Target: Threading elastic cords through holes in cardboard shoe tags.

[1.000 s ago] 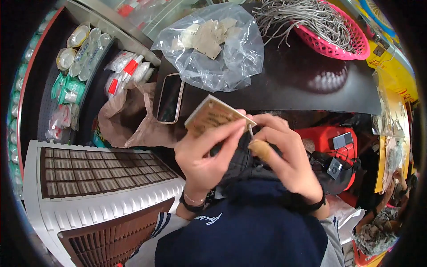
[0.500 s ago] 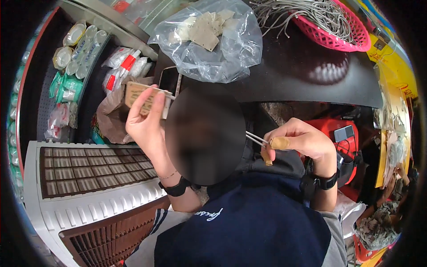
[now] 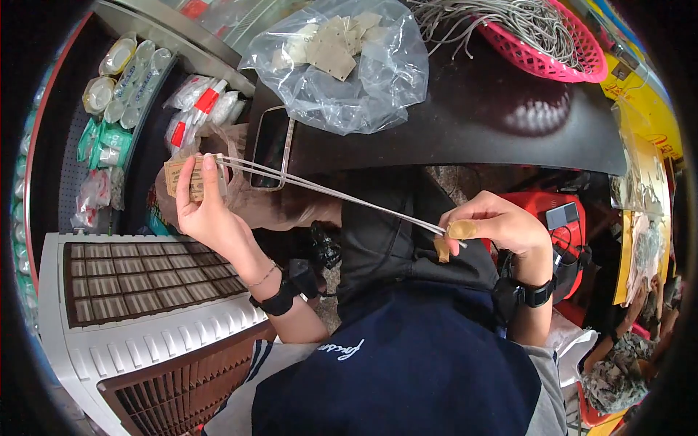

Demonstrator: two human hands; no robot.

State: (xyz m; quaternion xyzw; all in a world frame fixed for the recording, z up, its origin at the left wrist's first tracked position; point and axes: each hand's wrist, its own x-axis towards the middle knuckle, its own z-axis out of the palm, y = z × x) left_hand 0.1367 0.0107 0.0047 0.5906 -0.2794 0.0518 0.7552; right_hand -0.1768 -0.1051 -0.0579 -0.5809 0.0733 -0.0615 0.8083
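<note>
My left hand is on the left, closed on a small tan printed card tag pinched between thumb and fingers. From the tag a doubled light-grey cord stretches across my lap, close to straight. At its other end my right hand pinches the cord, a short tail sticking out below the fingers. Tan covers wrap the thumb and a fingertip of that hand. How the cord joins the tag is hidden by my left fingers.
A clear plastic bag of beige tags lies on the black table. A pink basket of grey cords stands far right, a phone at the left edge. A white slatted appliance stands left; another person's arm shows right.
My left hand has moved left and slightly down with the tag, drawing the cord out into a long line. My right hand has stayed nearly in place.
</note>
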